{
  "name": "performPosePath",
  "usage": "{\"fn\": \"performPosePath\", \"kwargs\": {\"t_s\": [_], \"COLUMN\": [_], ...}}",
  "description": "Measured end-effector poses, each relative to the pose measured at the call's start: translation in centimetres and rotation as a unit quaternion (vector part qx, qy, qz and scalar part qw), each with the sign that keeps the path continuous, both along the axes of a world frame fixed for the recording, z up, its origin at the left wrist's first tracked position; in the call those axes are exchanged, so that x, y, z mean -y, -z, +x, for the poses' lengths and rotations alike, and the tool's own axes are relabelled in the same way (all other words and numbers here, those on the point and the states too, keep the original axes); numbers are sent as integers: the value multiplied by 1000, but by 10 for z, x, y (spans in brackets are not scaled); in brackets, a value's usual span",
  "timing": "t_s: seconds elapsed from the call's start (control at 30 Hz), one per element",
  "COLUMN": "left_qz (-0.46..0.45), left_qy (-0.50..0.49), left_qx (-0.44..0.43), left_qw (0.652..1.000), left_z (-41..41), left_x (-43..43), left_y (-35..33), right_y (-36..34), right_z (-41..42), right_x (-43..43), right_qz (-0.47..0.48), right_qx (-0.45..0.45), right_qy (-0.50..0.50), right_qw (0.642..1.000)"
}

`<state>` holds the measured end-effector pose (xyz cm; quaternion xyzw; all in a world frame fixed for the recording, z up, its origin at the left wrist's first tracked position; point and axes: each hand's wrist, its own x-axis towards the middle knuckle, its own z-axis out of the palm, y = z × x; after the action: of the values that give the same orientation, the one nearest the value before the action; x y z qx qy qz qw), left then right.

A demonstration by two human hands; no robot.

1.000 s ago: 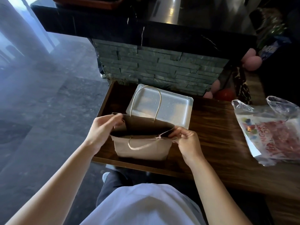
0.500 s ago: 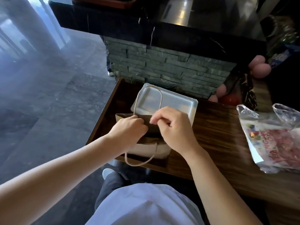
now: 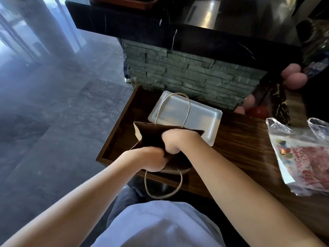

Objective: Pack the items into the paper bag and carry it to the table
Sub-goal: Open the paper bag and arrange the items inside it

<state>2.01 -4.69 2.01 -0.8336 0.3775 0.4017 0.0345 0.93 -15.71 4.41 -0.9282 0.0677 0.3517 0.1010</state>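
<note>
Paper bag (image 3: 142, 134): light, thin, creases easily; best held by the twine handles. Left hand (image 3: 151, 158) pinching near rim; right hand (image 3: 176, 139) inside, finger state hidden.

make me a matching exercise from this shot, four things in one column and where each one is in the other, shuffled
Things:
1. brown paper bag
2. white rectangular foam tray
3. clear plastic bag with red print
4. right hand

Places:
A. lying at the right end of the wooden counter
B. reaching down inside the bag's open mouth
C. standing open at the counter's near edge, one handle hanging over it
D. flat on the counter just behind the paper bag

Pairs: 1-C, 2-D, 3-A, 4-B
</note>
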Motion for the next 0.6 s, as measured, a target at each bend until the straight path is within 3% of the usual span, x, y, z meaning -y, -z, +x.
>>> {"fn": "performPosePath", "kwargs": {"t_s": [0.17, 0.4, 0.6], "left_qz": [-7, -3, -11], "left_qy": [-40, -39, -70], "left_qx": [-69, -87, -159], "left_qw": [997, 995, 985], "left_z": [-10, -11, -3], "left_x": [-7, -1, 9], "left_y": [2, -9, -4], "right_y": [1, 4, 28], "right_z": [2, 8, 18], "right_x": [18, 29, 13], "right_qz": [-7, 2, 0], "right_qx": [-3, -19, -101], "right_qy": [26, 49, 11], "right_qw": [1000, 999, 995]}}
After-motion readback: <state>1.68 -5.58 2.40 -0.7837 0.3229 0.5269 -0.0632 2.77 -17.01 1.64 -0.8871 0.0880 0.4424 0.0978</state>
